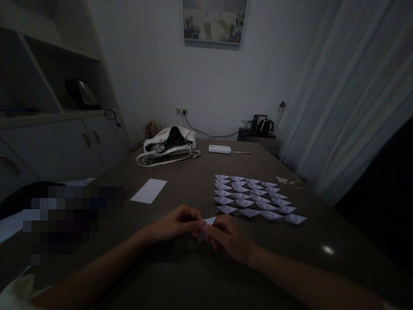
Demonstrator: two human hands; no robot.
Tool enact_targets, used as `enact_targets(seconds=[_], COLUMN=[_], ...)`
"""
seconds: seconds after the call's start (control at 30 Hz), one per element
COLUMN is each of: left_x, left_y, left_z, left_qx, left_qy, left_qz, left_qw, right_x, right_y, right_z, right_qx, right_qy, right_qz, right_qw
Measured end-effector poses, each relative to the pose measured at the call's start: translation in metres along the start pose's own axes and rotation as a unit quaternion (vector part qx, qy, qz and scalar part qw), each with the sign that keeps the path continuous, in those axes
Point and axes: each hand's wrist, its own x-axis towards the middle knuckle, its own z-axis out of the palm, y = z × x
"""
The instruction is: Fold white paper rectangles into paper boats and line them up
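Observation:
Between my two hands is a small piece of folded white paper (210,221), mostly covered by my fingers. My left hand (182,223) pinches it from the left, and my right hand (229,237) grips it from the right; the fingertips of both meet at its middle. To the right, beyond my right hand, several folded paper boats (240,196) stand in rows on the dark table (180,275). A flat white sheet of paper (149,190) lies to the left, beyond my left hand.
A white handbag (171,144) sits open at the table's far left. Near the far edge lies a white power bank (220,149) with a short cable. Paper scraps (287,181) lie by the right edge. A black kettle (266,126) stands behind the table; a blurred-out patch covers the left side.

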Motion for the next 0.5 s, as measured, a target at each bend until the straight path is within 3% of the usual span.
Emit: enact_targets(seconds=[0.27, 0.5], left_x=[-0.0021, -0.0013], left_y=[0.0054, 0.0000], left_z=[0.0018, 0.0035], left_qx=[0.026, 0.059], left_qy=[0.006, -0.009], left_qz=[-0.018, -0.001], left_qw=[0.999, 0.998], right_x=[0.0017, 0.0003], right_y=[0.0008, 0.0024], right_z=[0.0003, 0.0025], right_qx=[0.042, -0.056], right_qy=[0.033, -0.014], right_qz=[0.020, 0.029], right_qw=[0.998, 0.998])
